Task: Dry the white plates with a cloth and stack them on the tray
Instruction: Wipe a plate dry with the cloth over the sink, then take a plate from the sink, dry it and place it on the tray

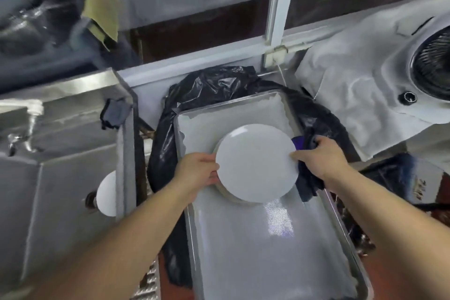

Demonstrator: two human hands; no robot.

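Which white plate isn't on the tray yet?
The plate in the sink on the left, half hidden by its wall; the others are stacked on the tray.

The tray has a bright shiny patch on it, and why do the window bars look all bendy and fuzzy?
In the head view, the patch on the tray is glare from a light bouncing off its metal floor; the window frame leans and bends because the wide-angle lens warps the edges; the top looks smeary and blurred, while the plate is sharper.
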